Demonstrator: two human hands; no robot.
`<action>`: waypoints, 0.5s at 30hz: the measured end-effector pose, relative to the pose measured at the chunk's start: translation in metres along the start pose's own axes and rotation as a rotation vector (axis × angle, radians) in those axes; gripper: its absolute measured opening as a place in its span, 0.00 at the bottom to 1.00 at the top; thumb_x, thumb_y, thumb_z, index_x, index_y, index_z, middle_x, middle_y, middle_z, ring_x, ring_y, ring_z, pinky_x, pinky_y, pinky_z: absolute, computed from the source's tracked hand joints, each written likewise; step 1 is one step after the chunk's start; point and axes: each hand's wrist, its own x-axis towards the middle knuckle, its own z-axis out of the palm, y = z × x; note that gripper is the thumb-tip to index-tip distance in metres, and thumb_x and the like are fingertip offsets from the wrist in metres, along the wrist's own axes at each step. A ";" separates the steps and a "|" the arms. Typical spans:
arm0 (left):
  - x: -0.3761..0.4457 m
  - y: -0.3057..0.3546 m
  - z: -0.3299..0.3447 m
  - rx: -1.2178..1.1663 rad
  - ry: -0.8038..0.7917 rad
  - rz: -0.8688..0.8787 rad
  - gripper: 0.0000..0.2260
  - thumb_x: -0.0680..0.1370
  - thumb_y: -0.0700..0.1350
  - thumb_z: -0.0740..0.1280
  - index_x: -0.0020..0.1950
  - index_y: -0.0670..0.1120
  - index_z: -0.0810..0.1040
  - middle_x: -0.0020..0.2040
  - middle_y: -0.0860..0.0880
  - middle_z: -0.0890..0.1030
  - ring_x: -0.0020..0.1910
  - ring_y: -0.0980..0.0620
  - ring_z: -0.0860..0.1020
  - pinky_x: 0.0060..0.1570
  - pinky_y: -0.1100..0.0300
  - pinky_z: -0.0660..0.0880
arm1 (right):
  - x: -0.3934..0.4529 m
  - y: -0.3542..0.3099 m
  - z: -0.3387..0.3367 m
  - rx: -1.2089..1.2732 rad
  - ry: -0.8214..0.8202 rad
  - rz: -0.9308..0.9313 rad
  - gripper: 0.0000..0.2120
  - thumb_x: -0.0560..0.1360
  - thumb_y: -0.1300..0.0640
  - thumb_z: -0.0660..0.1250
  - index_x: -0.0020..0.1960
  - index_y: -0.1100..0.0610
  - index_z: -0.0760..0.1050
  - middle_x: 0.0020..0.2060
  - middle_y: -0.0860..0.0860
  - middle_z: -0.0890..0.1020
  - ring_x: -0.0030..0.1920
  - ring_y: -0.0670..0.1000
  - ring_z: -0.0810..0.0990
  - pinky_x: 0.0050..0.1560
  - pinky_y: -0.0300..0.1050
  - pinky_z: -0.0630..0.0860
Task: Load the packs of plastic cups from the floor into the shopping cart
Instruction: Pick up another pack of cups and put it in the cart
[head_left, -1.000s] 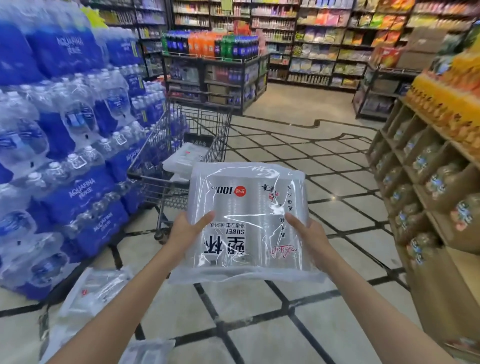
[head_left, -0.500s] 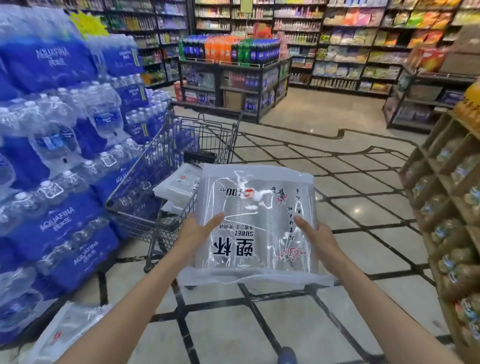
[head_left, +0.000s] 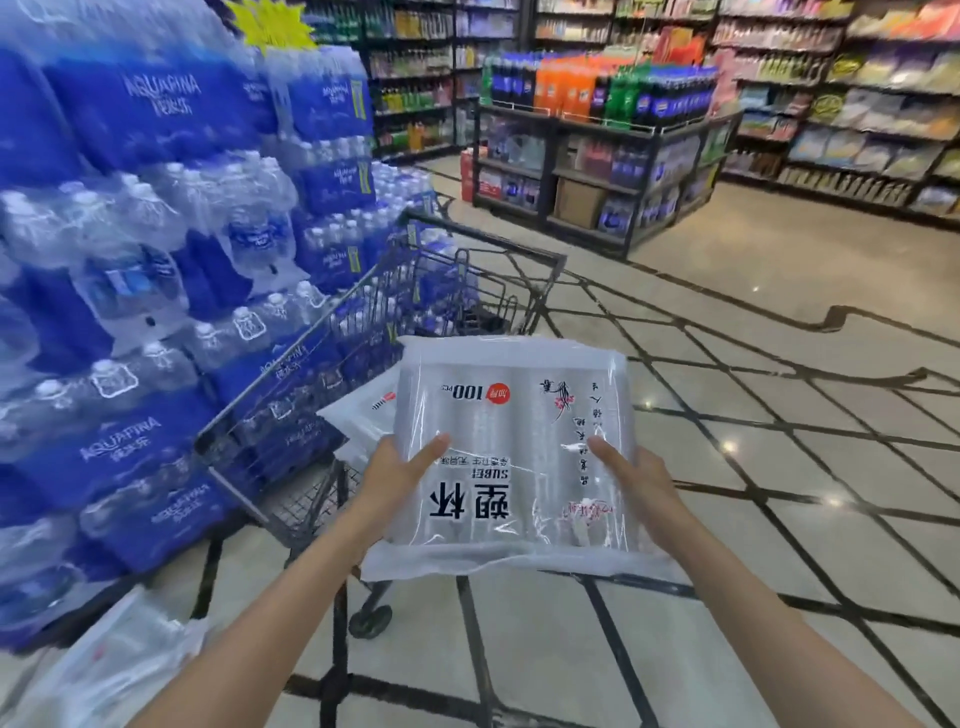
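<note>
The pack of plastic cups (head_left: 511, 457) is a flat, clear plastic bag with white sealed margins at its near and far ends. Pale stacked cups show through it in side-by-side columns. Its printing reads upside down to the wearer: bold black characters near the bottom, a red dot beside "100" near the top, and a thin floral drawing toward the right.

The left hand (head_left: 397, 480) grips the pack's left edge, thumb laid across the top face and the other fingers hidden beneath. The right hand (head_left: 631, 480) grips the right edge the same way. The pack is held in the air, roughly level, at the centre of the view, its far left corner overlapping the near right corner of the shopping cart (head_left: 291, 415).

The cart stands at about 11 o'clock from the pack, its wire basket open at the top. A second pack (head_left: 363, 415) lies inside, partly hidden behind the held one. Stacked cases of bottled water (head_left: 156, 291) press close along the cart's left side at 9 to 10 o'clock. More clear bags (head_left: 119, 670) lie on the floor at 8 o'clock, blurred. The tiled floor (head_left: 779, 467) spreads wide from 1 to 4 o'clock, with a drinks display (head_left: 597, 156) well apart at 12 o'clock.
</note>
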 end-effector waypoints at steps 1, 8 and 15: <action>0.017 0.003 -0.002 -0.017 0.024 -0.010 0.38 0.67 0.65 0.66 0.70 0.44 0.66 0.60 0.49 0.74 0.60 0.46 0.73 0.55 0.54 0.69 | 0.024 -0.002 0.005 -0.025 -0.015 -0.009 0.37 0.61 0.28 0.67 0.52 0.60 0.75 0.39 0.52 0.77 0.37 0.50 0.75 0.40 0.44 0.71; 0.165 0.013 -0.034 -0.024 0.182 -0.064 0.49 0.62 0.71 0.66 0.73 0.42 0.59 0.71 0.43 0.66 0.69 0.41 0.66 0.66 0.43 0.64 | 0.191 -0.059 0.068 -0.064 -0.148 -0.075 0.32 0.68 0.36 0.67 0.59 0.61 0.73 0.38 0.48 0.75 0.38 0.48 0.73 0.42 0.44 0.72; 0.285 0.017 -0.079 -0.099 0.326 -0.106 0.38 0.68 0.64 0.66 0.71 0.44 0.65 0.68 0.44 0.71 0.65 0.43 0.71 0.64 0.48 0.65 | 0.348 -0.116 0.146 -0.197 -0.317 -0.078 0.42 0.53 0.21 0.64 0.50 0.54 0.68 0.37 0.42 0.70 0.36 0.43 0.70 0.43 0.43 0.70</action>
